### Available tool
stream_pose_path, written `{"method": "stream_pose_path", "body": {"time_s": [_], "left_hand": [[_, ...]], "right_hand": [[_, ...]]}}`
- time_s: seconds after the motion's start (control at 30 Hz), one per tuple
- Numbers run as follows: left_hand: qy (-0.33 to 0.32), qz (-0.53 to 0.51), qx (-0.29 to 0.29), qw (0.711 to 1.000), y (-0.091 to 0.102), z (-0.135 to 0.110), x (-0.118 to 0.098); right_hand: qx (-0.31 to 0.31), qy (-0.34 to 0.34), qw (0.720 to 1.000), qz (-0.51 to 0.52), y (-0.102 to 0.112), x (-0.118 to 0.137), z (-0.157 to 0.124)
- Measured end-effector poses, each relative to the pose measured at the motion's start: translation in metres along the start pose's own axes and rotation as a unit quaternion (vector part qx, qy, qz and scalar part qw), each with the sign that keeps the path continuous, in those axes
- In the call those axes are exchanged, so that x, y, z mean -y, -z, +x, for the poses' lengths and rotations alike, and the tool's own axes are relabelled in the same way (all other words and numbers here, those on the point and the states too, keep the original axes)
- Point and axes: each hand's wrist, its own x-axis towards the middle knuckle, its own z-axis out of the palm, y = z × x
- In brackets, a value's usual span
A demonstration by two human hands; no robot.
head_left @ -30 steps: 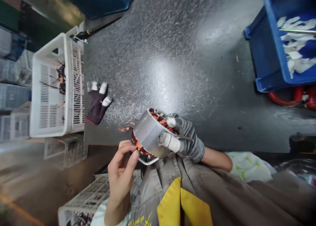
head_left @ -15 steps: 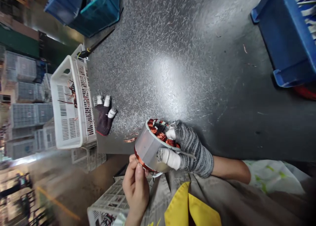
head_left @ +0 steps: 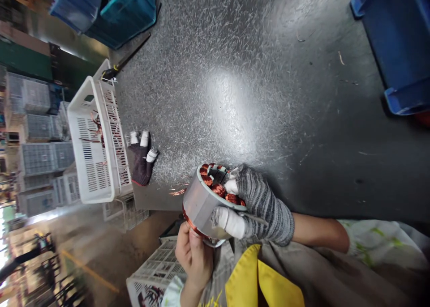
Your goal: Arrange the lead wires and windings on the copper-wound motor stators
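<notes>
Motor stator (head_left: pixel 203 204) axis running lower-left to upper-right, copper coils (head_left: pixel 218 189) facing upper right; gloved right hand (head_left: pixel 265 206) clamped on rim, bare left hand (head_left: pixel 194 262) clamped on lower end

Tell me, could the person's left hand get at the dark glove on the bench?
Probably yes, though the left hand would have to let go of the copper-wound stator it grips. Only copper wire scraps seem to lie between it and the dark knit glove.

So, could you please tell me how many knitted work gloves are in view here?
2. One is worn on the right hand, which grips a copper-wound stator; the other glove lies on the grey work surface beside a white plastic crate. Others may be hidden.
</notes>
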Motion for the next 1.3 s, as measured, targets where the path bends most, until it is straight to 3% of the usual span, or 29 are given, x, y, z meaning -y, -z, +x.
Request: {"method": "stream_pose_path", "body": {"time_s": [0.27,0.63,0.77,1.07,1.3], "left_hand": [[-0.018,-0.011,0.013,1.0,-0.006,0.004,-0.002],[-0.014,0.015,0.049,0.999,0.009,0.016,-0.001],[-0.012,0.008,0.032,0.999,0.003,0.014,-0.005],[0.007,0.016,-0.013,1.0,-0.001,0.01,0.002],[-0.01,0.05,0.022,0.998,0.006,0.023,0.004]], "right_hand": [[-0.019,-0.004,1.0,0.002,0.0,0.002,-0.002],[-0.031,0.001,0.999,0.039,0.0,0.002,0.001],[0.008,-0.013,0.999,0.052,0.003,0.003,0.003],[0.027,-0.028,0.998,0.053,0.006,0.003,0.001],[0.0,-0.018,0.998,0.066,0.005,0.006,0.002]]}}
